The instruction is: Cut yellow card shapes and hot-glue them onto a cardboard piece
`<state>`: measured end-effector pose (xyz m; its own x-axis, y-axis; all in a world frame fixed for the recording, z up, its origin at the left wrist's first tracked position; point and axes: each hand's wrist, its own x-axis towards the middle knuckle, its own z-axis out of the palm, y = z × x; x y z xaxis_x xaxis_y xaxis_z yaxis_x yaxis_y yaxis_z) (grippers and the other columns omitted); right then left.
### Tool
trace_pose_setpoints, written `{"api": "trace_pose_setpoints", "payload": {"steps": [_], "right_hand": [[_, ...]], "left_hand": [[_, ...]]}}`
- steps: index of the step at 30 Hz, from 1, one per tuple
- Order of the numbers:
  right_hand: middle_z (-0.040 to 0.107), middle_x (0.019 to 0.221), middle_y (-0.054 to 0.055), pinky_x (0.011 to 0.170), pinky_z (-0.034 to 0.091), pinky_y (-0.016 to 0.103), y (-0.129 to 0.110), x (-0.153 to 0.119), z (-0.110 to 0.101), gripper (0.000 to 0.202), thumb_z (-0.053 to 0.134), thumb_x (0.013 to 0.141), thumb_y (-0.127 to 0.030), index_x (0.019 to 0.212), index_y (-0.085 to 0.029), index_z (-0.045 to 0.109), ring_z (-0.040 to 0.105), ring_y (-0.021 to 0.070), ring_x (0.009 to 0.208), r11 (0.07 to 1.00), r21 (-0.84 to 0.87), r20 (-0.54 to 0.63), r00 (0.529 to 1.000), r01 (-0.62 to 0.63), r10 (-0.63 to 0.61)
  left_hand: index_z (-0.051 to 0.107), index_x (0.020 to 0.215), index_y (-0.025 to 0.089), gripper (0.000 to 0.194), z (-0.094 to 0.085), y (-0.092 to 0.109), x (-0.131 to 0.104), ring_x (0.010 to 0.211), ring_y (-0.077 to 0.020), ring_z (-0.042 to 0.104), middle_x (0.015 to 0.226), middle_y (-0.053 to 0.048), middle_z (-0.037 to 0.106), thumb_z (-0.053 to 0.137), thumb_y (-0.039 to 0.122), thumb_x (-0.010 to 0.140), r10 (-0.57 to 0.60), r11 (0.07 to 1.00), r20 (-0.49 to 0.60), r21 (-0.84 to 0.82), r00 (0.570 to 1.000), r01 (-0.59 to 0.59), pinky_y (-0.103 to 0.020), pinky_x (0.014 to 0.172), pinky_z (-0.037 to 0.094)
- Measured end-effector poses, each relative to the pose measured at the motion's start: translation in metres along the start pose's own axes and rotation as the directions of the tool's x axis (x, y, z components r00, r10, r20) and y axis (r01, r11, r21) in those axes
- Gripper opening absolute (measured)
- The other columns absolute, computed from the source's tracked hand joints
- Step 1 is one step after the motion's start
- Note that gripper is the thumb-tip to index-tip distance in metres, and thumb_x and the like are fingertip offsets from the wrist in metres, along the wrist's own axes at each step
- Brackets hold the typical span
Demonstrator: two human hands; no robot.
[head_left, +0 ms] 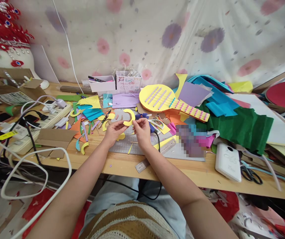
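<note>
Between both hands, above the table, is a yellow C-shaped piece with a brownish inner edge. My left hand pinches its lower left end between thumb and fingers. The fingers of my right hand close on its right side. Just behind the right hand lies a blue glue gun, partly hidden by the fingers. Below the hands is a grey cutting mat with yellow scraps. A metal ruler lies to the right of my right wrist.
A yellow paper lute-like model lies behind, to the right. Green crepe paper, a white box-shaped device and scissors are at the right. Power strips with looping cables occupy the left. A white pen tray stands at the back.
</note>
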<state>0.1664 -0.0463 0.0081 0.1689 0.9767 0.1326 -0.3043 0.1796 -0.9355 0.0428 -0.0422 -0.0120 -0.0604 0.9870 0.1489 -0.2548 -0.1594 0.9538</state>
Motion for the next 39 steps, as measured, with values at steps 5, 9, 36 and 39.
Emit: {"api": "trace_pose_setpoints", "payload": {"steps": [5, 9, 36, 39], "right_hand": [[0.047, 0.066, -0.007, 0.043, 0.034, 0.018, 0.0032, 0.0015, -0.0018, 0.029, 0.064, 0.067, -0.032, 0.073, -0.020, 0.038, 0.042, 0.0041, 0.048, 0.999, -0.031, -0.001, 1.000, 0.020, -0.020], [0.047, 0.066, -0.006, 0.045, 0.035, 0.019, 0.0066, 0.0033, -0.0034, 0.030, 0.064, 0.067, -0.034, 0.073, -0.020, 0.039, 0.043, 0.0051, 0.049, 0.996, -0.076, -0.001, 0.999, 0.041, -0.041], [0.049, 0.069, -0.004, 0.059, 0.038, 0.024, 0.0057, 0.0013, -0.0060, 0.023, 0.058, 0.074, -0.036, 0.074, -0.020, 0.041, 0.045, 0.0092, 0.059, 0.873, -0.439, 0.034, 0.975, 0.212, -0.219], [0.049, 0.068, -0.004, 0.059, 0.037, 0.024, 0.0040, 0.0006, -0.0056, 0.023, 0.059, 0.074, -0.036, 0.074, -0.020, 0.042, 0.045, 0.0094, 0.059, 0.875, -0.436, 0.034, 0.975, 0.210, -0.218]], "left_hand": [[0.070, 0.083, 0.014, 0.041, 0.0003, 0.0016, -0.0007, 0.098, -0.0249, 0.062, 0.093, -0.008, 0.071, 0.081, 0.032, 0.048, 0.010, 1.000, 0.007, 0.008, 1.000, -0.010, -0.043, 0.090, 0.048], [0.070, 0.083, 0.014, 0.041, 0.0005, 0.0023, -0.0007, 0.095, -0.0233, 0.063, 0.091, -0.008, 0.071, 0.081, 0.032, 0.048, 0.010, 1.000, 0.009, 0.011, 1.000, -0.010, -0.041, 0.089, 0.050], [0.070, 0.083, 0.015, 0.039, -0.0009, 0.0003, -0.0003, 0.101, -0.0248, 0.060, 0.093, -0.007, 0.070, 0.080, 0.034, 0.050, 0.016, 1.000, 0.035, -0.020, 0.999, -0.015, -0.045, 0.092, 0.047], [0.070, 0.083, 0.015, 0.039, -0.0012, 0.0000, -0.0006, 0.100, -0.0241, 0.061, 0.093, -0.006, 0.070, 0.080, 0.033, 0.050, 0.011, 1.000, 0.031, -0.019, 0.999, -0.010, -0.044, 0.092, 0.048]]}}
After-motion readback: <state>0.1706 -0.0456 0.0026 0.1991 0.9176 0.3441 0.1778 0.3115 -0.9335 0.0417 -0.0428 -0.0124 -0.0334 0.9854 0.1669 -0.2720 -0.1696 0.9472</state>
